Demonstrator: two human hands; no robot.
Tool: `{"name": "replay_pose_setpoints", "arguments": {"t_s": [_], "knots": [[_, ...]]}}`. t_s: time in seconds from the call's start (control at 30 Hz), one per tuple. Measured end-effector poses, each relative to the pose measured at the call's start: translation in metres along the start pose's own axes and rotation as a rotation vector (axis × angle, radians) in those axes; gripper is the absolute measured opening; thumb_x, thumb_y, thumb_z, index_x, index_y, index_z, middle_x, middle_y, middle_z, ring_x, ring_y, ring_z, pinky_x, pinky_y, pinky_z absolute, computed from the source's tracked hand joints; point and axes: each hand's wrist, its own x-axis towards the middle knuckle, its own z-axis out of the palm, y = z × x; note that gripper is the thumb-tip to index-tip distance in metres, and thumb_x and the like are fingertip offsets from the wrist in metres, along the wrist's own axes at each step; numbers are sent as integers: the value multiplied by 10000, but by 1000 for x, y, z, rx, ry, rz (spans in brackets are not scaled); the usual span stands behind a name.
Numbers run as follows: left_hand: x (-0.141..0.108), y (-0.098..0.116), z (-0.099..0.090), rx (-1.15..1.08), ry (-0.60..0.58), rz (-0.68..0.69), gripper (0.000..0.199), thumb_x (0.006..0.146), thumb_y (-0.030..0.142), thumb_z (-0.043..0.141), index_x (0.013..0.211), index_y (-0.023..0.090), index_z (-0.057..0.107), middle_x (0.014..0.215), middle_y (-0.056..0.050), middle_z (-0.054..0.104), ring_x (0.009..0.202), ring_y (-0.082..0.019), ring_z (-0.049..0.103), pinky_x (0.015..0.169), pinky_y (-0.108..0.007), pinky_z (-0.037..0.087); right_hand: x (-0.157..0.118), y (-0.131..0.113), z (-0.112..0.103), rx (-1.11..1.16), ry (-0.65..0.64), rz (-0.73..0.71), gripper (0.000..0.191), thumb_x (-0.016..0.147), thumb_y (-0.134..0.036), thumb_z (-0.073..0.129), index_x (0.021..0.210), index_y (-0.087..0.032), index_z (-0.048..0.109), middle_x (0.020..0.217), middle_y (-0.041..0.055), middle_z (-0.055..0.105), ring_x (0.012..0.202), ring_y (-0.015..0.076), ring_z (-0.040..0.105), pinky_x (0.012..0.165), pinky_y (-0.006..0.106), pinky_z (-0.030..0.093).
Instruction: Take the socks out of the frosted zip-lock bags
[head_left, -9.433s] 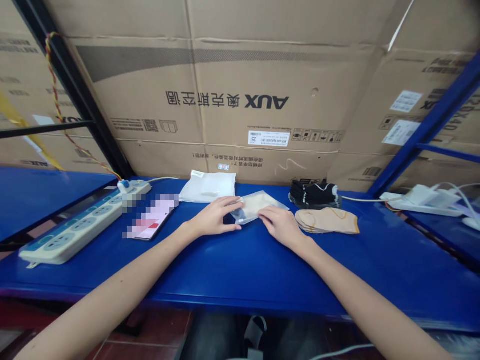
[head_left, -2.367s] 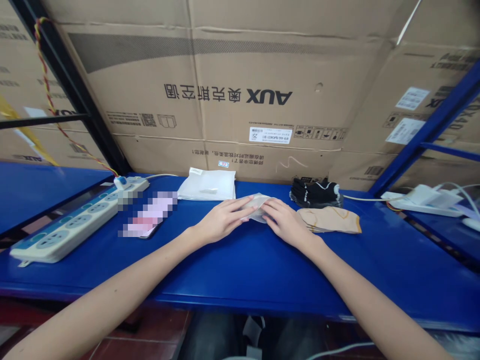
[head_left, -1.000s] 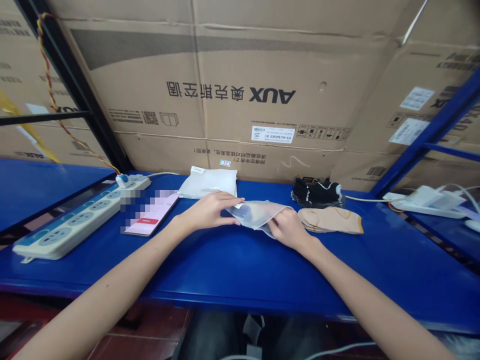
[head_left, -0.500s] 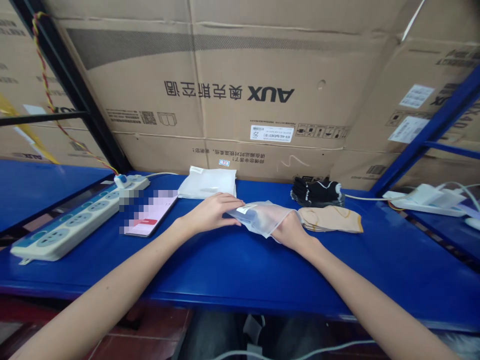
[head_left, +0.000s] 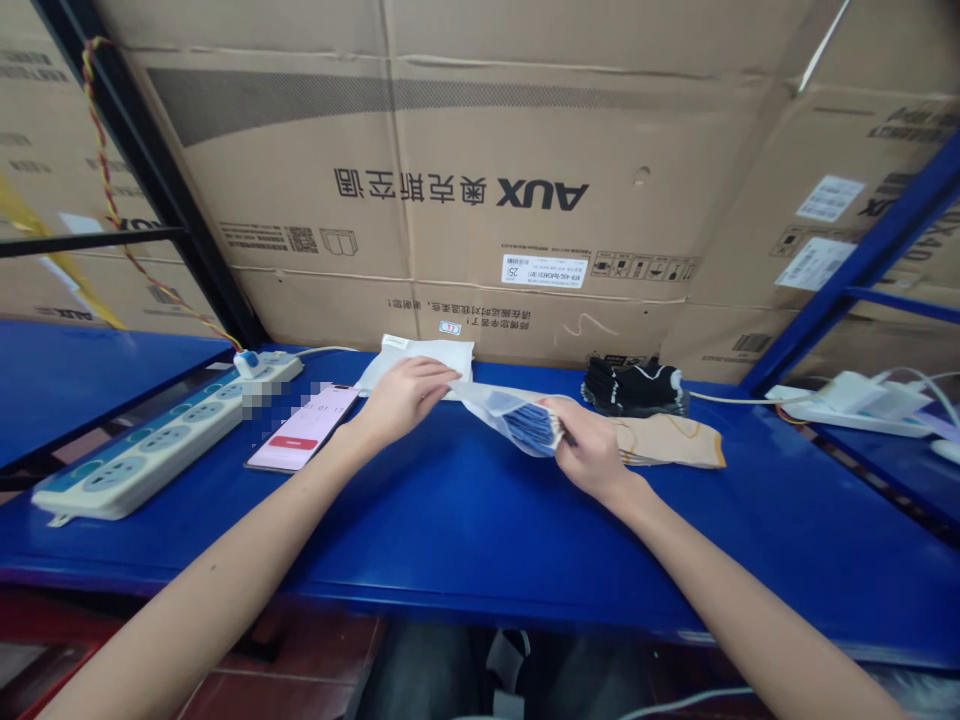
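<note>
A translucent bag [head_left: 491,405] hangs between my hands over the blue table, with a blue item [head_left: 531,426] inside its right end. My left hand [head_left: 416,392] pinches the bag's left end, fingers pressed together. At the bag's right end my right hand [head_left: 589,443] is closed round the opening and the edge of the blue item. Behind my left hand lie flat white bags [head_left: 442,355]. Folded beige fabric with yellow edging [head_left: 675,442] lies right of my right hand, partly hidden by it, and a black bundle with white trim [head_left: 634,386] sits behind that.
A phone [head_left: 304,430] lies left of my left hand, beside a long white power strip [head_left: 161,440]. Another power strip [head_left: 862,405] with plugs stands at the right. Large cardboard [head_left: 465,110] rises behind the blue table [head_left: 480,540], between metal posts.
My right hand has come partly out of the bag, and the blue item now shows at its opening. My left hand has moved slightly left and back, stretching the bag.
</note>
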Motion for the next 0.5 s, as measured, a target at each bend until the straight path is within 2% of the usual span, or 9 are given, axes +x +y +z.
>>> {"name": "replay_pose_setpoints", "arguments": {"t_s": [0.07, 0.17, 0.3, 0.5], "knots": [[-1, -4, -2, 58, 104, -94, 293, 978, 275, 434, 1082, 190, 694, 1165, -117, 673, 1073, -267, 608, 902, -470, 493, 3, -4, -2, 47, 49, 36, 301, 886, -144, 415, 1104, -205, 614, 1059, 94, 723, 1013, 218, 685, 842, 374, 572], [-4, -10, -1, 164, 187, -267, 295, 962, 277, 438, 1040, 201, 712, 1238, -122, 625, 1122, -285, 566, 952, -505, 460, 4, -5, -3, 110, 77, 105, 258, 895, -196, 432, 1103, -226, 581, 1084, 99, 714, 1070, 243, 668, 892, 438, 566], [-10, -23, 0, 237, 223, -456, 279, 918, 250, 458, 985, 213, 727, 1242, -106, 613, 1144, -288, 543, 949, -471, 469, -2, -1, 0, 186, 156, 225, 290, 874, -213, 474, 1157, -225, 535, 1130, 112, 694, 1104, 261, 650, 944, 467, 532], [-15, -43, -2, 284, 206, -620, 282, 843, 176, 471, 985, 181, 714, 1222, -110, 626, 1149, -291, 537, 995, -446, 447, 0, -4, 5, 218, 319, 407, 379, 889, -271, 506, 1262, -210, 494, 1051, 106, 690, 1010, 245, 670, 901, 406, 545]]}}
